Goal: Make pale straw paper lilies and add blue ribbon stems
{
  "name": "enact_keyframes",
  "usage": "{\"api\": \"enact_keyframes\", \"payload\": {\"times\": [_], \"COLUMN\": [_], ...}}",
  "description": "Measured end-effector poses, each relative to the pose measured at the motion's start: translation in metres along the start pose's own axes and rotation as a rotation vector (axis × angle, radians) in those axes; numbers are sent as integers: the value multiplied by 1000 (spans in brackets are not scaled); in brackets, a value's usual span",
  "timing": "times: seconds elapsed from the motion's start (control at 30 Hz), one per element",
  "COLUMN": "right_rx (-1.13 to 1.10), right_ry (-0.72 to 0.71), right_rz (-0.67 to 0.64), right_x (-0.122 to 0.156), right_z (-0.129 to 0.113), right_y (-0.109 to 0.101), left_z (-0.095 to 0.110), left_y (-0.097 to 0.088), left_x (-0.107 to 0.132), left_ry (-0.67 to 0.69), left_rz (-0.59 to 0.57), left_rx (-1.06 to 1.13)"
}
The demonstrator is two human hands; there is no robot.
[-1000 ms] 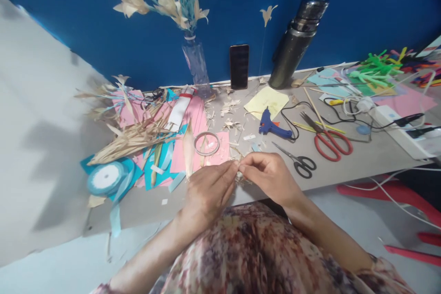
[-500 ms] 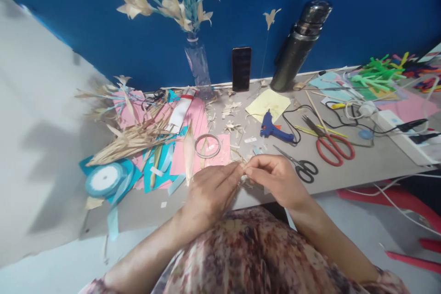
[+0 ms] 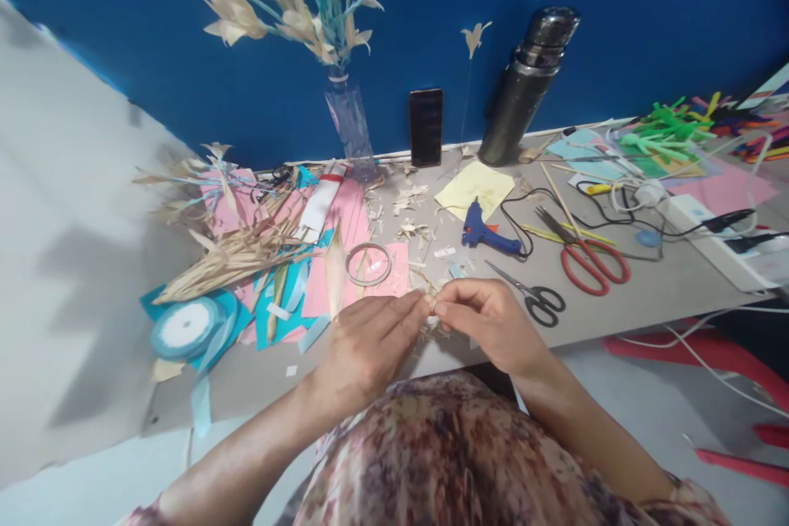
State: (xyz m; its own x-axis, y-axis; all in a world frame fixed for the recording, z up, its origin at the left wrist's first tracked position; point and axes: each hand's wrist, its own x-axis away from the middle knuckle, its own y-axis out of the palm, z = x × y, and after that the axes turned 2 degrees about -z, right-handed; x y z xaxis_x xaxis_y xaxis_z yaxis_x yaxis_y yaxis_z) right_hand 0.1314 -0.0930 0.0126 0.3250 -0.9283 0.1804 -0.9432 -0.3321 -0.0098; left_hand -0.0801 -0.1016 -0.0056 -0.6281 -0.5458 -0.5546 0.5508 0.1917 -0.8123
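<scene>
My left hand [image 3: 363, 345] and my right hand [image 3: 486, 320] meet fingertip to fingertip over the table's near edge. Both are closed in a pinch on a small piece of dry straw-coloured leaf [image 3: 430, 314], most of it hidden between the fingers. Loose scraps of the same leaf lie just under and beyond the hands. A ring of clear tape [image 3: 369, 263] rests on pink paper [image 3: 354, 267] just past my left hand. Small black-handled scissors [image 3: 535, 297] lie right of my right hand.
A blue glue gun [image 3: 484, 232], red scissors [image 3: 588, 256], a dark flask [image 3: 523, 86], a phone [image 3: 426, 127] and a vase of leaf flowers [image 3: 348, 111] stand further back. A blue ribbon spool [image 3: 185, 327] and leaf bundles [image 3: 231, 251] lie left; a power strip [image 3: 721, 238] and cables right.
Both hands stay pinched together on the leaf piece, with only slight finger shifts. The view has drifted a little.
</scene>
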Motion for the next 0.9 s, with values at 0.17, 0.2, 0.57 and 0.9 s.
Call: {"api": "enact_keyframes", "payload": {"times": [0.17, 0.2, 0.57, 0.9], "right_rx": [-3, -7, -11, -27], "right_ry": [-8, -6, -12, -4], "right_rz": [1, 1, 9, 31], "right_x": [-1, -1, -1, -1], "right_z": [1, 1, 3, 0], "right_y": [0, 0, 0, 2], "left_z": [-1, -1, 1, 0], "left_y": [1, 1, 3, 5], "left_x": [3, 3, -1, 3], "left_ry": [-2, 0, -22, -26], "left_rz": [-7, -4, 15, -14], "left_rx": [6, 7, 27, 45]}}
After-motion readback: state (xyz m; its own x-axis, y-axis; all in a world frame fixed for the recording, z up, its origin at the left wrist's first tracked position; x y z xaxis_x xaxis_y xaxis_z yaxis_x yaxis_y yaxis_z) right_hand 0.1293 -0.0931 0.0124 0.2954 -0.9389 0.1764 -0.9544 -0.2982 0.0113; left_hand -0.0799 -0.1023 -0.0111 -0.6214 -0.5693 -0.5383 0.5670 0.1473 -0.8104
